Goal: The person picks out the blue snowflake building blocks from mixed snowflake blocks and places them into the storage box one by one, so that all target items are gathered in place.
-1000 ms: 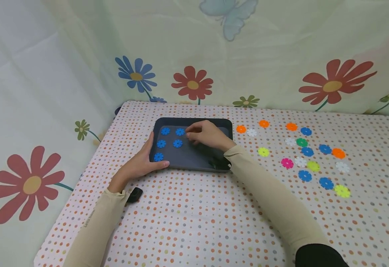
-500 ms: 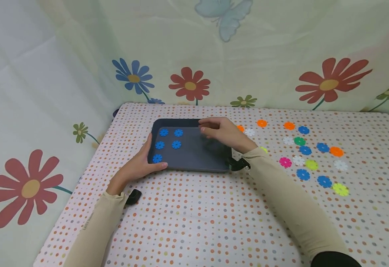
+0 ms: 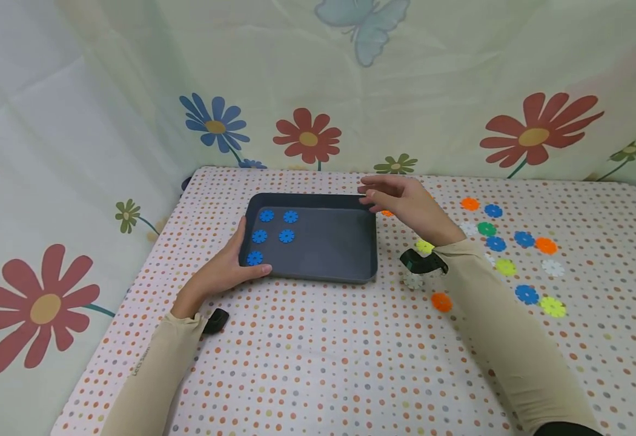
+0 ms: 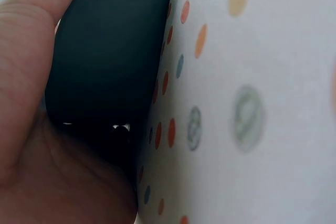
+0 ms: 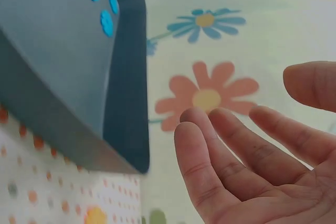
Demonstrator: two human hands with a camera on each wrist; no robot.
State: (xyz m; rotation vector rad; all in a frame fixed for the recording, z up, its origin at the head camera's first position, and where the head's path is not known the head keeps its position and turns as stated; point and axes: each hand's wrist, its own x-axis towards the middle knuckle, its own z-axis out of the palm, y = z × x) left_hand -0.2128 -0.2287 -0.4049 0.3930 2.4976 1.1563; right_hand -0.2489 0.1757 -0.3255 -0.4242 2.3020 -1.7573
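A dark grey rectangular tray (image 3: 331,254) lies on the dotted cloth, with several blue flower-shaped discs (image 3: 287,236) set out in its left part. My left hand (image 3: 222,266) grips the tray's near left corner, thumb on the front rim and fingers along the left side. The left wrist view shows that hand close against the tray's dark outer wall (image 4: 110,45). My right hand (image 3: 405,200) is raised by the tray's far right corner, fingers spread and nothing in them. In the right wrist view its bare palm (image 5: 273,198) faces the camera beside the tray wall (image 5: 128,93).
To the right of the tray, flower discs lie scattered: blue (image 3: 526,295), orange (image 3: 441,301), yellow (image 3: 553,307), green (image 3: 487,229) and white (image 3: 553,268). My right forearm (image 3: 509,321) crosses over some of them. A flower-printed curtain (image 3: 438,91) hangs behind the table.
My right hand has moved right, from over the tray's middle to its far right corner, its fingers spreading. An orange and a white disc now show beside the forearm. My left hand stays put.
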